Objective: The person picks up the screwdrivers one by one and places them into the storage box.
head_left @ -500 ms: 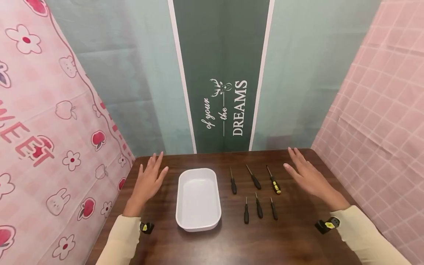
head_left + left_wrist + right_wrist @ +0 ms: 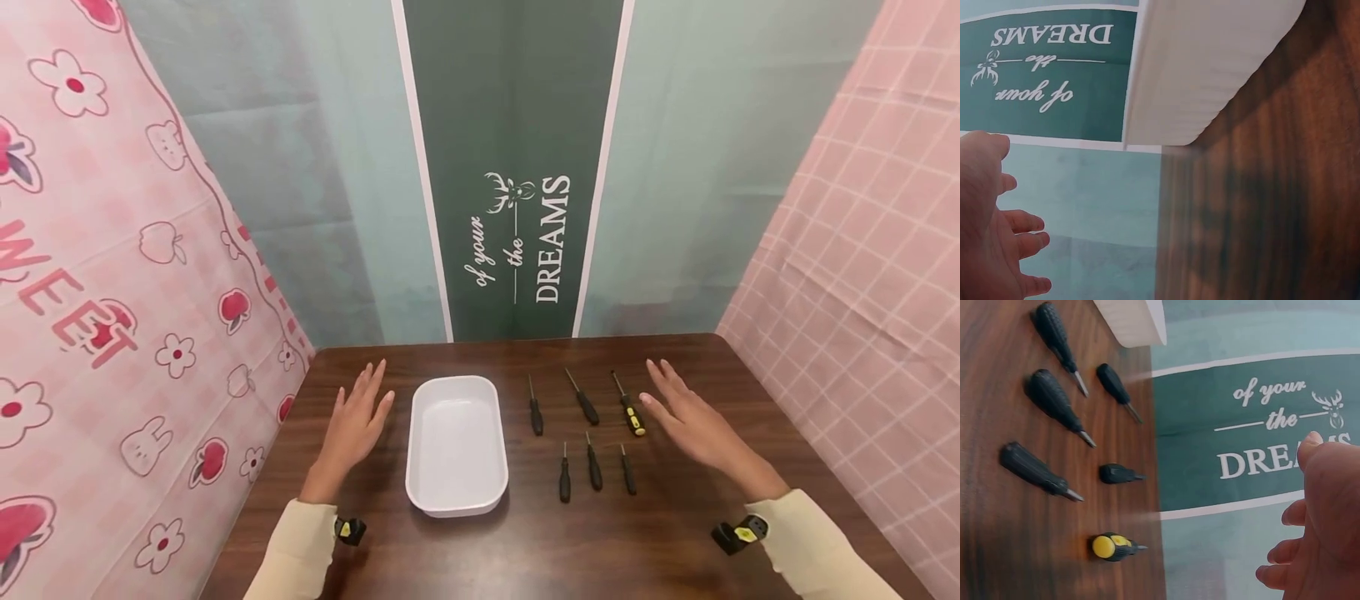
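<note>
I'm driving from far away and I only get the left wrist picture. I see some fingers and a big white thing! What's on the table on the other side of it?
Observer: Six dark-handled screwdrivers with thin metal shafts lie on the brown wood-grain table, to the right of the white rectangular tray with rounded corners.

Operator: Cool! Are they all plain black?

Observer: No, the black-and-yellow-handled screwdriver at the right end of the far row has bright yellow on it.

Operator: Is anybody holding one?

Observer: No, the right hand is beside that one with its fingers out straight, holding nothing.
</note>
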Demonstrator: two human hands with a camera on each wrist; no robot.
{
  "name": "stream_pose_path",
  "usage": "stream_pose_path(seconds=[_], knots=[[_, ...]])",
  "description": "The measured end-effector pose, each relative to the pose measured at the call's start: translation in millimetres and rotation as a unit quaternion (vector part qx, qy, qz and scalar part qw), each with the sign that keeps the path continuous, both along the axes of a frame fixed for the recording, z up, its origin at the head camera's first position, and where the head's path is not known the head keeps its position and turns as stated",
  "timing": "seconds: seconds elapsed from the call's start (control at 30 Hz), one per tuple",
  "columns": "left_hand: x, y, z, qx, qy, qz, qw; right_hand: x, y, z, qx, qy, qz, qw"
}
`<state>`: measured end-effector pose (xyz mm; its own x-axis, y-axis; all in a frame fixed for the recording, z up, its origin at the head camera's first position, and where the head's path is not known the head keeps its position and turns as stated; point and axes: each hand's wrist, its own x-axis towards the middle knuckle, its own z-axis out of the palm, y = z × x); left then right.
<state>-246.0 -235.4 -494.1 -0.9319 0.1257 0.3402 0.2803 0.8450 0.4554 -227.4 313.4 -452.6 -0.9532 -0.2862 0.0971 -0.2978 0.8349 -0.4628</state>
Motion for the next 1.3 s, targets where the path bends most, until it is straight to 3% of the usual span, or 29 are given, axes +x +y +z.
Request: stream_pose_path(seconds=[0.63, 1.0, 1.3], knots=[[14.2, 23, -28.9, 0.035, -0.018, -0.007, 0.9992, 14.5, -11, -33.6, -0.027, -0.021, -0.009, 0.999], [19.8, 35, -42.4, 0.064, -0.043, -0.015, 0.9969, 17.4, -9, -54.4, -0.047, -0.017, -0.015, 0.999], [22.9, 43, -48.1, 0.093, -0.054, -0.016, 0.9941, 20.1, -13, -62.3, -0.050, 0.005, -0.019, 0.999]])
